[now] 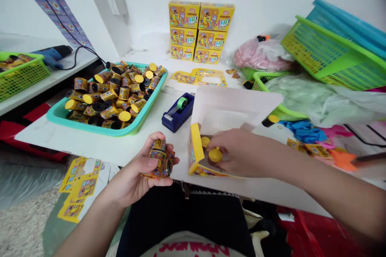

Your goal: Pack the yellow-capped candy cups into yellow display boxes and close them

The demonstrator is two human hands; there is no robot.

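Nearest the camera, a light shirt [193, 247] with pink lettering crosses the bottom edge, dark trousers [183, 223] just beyond it; and up at the table [126, 144], both hands are busy! The left hand [153, 164] is turned palm up, fingers curled around a cluster of printed canisters [158, 152], held just left of the open box [197, 146]; how many it has, I can't tell. Over to the right hand [238, 150], reaching into that box; its fingers are drawn in narrow about a yellow-capped canister [215, 155], with another yellow cap [205, 141] just beside it inside; the box's white lid [232, 108] stands raised behind the knuckles. Just beyond, a dark blue tape dispenser [177, 114] carries a green roll; to the left, a teal basket [93, 127] is heaped with more canisters, some upright, many on their sides; at the wall, six yellow boxes [200, 32] stand in two columns, a flat yellow carton [208, 76] lying in front of them; far right, a green basket [328, 58] leans at a tilt.
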